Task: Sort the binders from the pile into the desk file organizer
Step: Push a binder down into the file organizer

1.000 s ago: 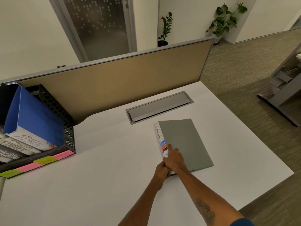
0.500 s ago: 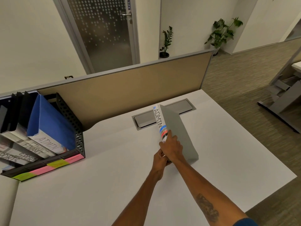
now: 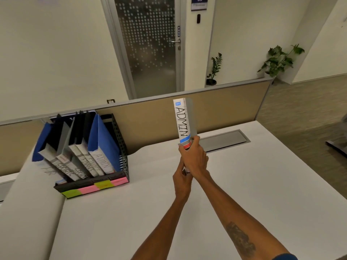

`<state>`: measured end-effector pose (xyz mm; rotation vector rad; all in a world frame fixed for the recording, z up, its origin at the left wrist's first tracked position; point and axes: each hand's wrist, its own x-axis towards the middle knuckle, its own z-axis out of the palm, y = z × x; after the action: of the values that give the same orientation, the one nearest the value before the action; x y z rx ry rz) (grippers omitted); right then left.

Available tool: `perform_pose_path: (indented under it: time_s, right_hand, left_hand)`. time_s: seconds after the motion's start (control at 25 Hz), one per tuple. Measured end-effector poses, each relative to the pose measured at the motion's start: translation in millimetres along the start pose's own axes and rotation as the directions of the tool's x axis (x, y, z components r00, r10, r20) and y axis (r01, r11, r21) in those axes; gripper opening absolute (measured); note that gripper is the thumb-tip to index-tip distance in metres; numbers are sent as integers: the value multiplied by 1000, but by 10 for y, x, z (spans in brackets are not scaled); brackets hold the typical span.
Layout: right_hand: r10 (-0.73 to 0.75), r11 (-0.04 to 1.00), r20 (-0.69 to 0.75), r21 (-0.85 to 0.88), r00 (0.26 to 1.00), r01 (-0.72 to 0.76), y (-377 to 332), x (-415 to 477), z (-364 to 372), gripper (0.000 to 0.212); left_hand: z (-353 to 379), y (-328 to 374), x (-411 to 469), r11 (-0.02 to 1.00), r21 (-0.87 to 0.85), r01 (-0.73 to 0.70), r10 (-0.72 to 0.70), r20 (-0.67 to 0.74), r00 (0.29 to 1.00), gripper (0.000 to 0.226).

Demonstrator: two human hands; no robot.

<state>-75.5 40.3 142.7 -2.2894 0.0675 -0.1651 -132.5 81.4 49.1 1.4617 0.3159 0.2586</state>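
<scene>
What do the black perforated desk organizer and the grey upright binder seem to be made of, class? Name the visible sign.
Black perforated desk organizer: probably matte painted sheet metal; thin rigid walls with punched holes.
Grey binder: likely plastic-covered board, smooth matte cover; paper spine label with handwritten ADMIN.

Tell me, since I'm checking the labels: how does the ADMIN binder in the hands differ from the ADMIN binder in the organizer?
The held ADMIN binder has a grey cover; the filed ADMIN binder is blue. The held one is nearly upright, gripped by the left hand and right hand; the filed one leans in the black file organizer. Both show white spines handwritten ADMIN.
</scene>
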Motion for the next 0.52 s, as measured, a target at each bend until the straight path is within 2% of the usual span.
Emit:
perform_pose_path:
  time_s: [0.08,0.16,0.24,0.32,0.44,0.52]
  right_hand:
    - [-38,998,18,43,999,37,-218,-90,79,57]
    - [-66,993,28,95,997,63,-418,-180,151,62]
    - [-85,987,38,141,996,79,-600,-256,223,64]
    - [-97,974,71,212,993,81,-751,-317,293,61]
    - [-120,950,101,300,988,84,-938,-424,411,55]
    - [-156,937,91,329,984,118,-1062,-512,486,53]
  left_hand:
    - [-217,82,28,998,-54,-14,11,-59,998,32]
    - [-417,208,20,998,-48,-40,33,-121,992,39]
    - [-597,303,-4,997,7,-80,80,-175,981,36]
    - [-770,407,-24,990,61,-125,135,-223,965,42]
    - [-1069,513,-62,966,189,-176,212,-191,958,50]
    - [-1242,562,-64,944,264,-196,260,-234,937,55]
